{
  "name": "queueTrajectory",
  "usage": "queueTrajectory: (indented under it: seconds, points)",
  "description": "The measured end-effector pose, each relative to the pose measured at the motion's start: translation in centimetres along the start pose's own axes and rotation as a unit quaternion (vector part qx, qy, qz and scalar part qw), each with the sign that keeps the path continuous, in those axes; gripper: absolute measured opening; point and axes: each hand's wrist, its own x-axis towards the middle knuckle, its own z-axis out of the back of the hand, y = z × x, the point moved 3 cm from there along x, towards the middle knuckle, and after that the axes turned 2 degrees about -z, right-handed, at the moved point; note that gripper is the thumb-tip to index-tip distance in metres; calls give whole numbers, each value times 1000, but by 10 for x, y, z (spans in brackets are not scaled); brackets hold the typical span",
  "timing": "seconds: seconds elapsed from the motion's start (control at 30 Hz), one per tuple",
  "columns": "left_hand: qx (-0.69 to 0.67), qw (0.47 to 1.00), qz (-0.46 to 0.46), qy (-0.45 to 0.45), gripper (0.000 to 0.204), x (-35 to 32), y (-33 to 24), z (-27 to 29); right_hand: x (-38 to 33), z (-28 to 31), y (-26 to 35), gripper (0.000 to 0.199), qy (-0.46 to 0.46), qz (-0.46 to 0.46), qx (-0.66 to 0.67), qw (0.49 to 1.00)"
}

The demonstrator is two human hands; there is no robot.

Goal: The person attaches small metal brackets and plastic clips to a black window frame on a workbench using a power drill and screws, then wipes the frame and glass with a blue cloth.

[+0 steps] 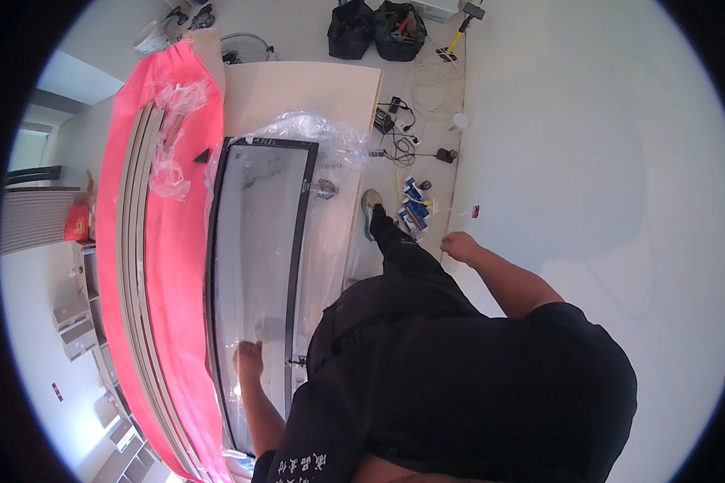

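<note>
My left hand (250,360) hangs over a long glass door panel (258,217) with a black frame. Its fingers look curled in, with nothing visible in them; whether it touches the glass I cannot tell. Clear plastic wrap (342,153) lies around the panel, which rests on a pale board (302,88). On the frame's right side sits a metal hinge-like fitting (324,188). To the right, my right hand (459,245) is loosely closed in front of the white wall (588,161), and no object shows in it.
Left of the panel, long grey strips (134,201) lie on a pink sheet (181,282). Ahead are cables with chargers (399,121), blue-and-white packages (415,209), black bags (399,32), a yellow-handled hammer (459,36) and a fan (246,50). One foot (370,205) stands beside the board.
</note>
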Motion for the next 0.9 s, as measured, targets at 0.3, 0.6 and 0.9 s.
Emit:
queueTrajectory:
  seconds: [0.3,0.6,0.9]
  points:
    - [-193,966,-116,-130,14,163,-270,23,62,86,-84,37,11,-114,184,976]
    - [-189,910,-348,-125,15,350,-495,13,53,264,-172,37,-104,-220,291,925]
    - [-217,893,-380,-104,17,451,-651,41,4,264,-234,30,-158,-196,322,913]
